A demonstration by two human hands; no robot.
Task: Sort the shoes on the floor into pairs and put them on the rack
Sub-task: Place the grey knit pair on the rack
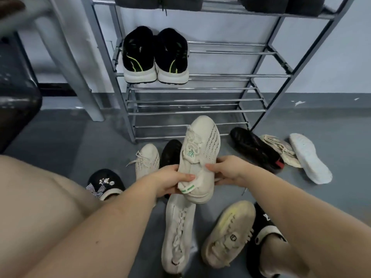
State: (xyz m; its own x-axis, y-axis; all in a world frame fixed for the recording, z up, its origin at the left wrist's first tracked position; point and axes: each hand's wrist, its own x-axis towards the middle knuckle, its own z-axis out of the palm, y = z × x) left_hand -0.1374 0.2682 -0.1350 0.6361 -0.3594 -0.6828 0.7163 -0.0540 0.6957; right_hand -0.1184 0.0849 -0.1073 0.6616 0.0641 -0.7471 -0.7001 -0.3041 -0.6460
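Rack (200,76) holds black sneaker pair (155,57).

Head view, looking forward-down, close over floor (60,137), facing rack (200,101).

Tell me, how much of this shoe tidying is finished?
Early days, it seems. One black pair already stands on the rack, with dark shoes on the shelf above. Both the left hand and right hand hold a cream sneaker. Several shoes still lie on the floor, including a similar cream one.
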